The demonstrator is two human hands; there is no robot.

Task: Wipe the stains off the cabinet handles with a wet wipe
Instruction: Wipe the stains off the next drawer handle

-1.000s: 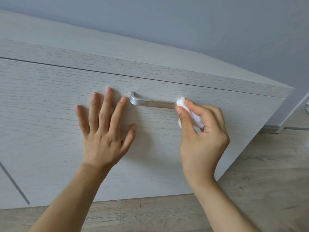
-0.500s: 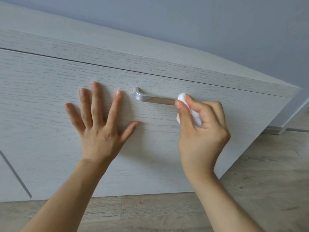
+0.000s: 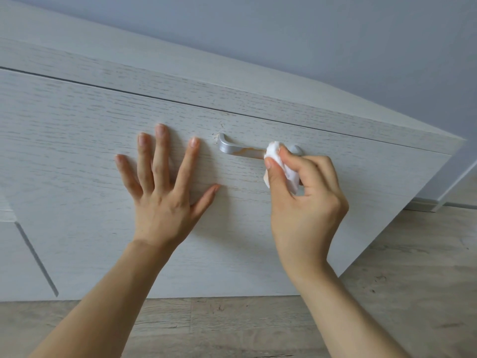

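A silver bar handle (image 3: 233, 149) sits on the white wood-grain cabinet front (image 3: 77, 130); an orange-brown stain streaks its middle. My right hand (image 3: 307, 200) pinches a bunched white wet wipe (image 3: 280, 161) and presses it against the handle's right part, with the right end of the handle showing just past the fingers. My left hand (image 3: 165, 189) lies flat on the cabinet front to the left of the handle, fingers spread and straight. A few small specks mark the panel beside the handle's left end.
The cabinet's right corner (image 3: 454, 151) ends against a blue-grey wall (image 3: 309, 34). Light wood-look flooring (image 3: 413, 280) runs below and to the right. A diagonal dark seam (image 3: 38, 262) crosses the cabinet front at the lower left.
The view has shifted, so the cabinet sits a little to the right. My left hand's fingers spread wider. The wipe has moved slightly right along the handle, uncovering more of the stained bar.
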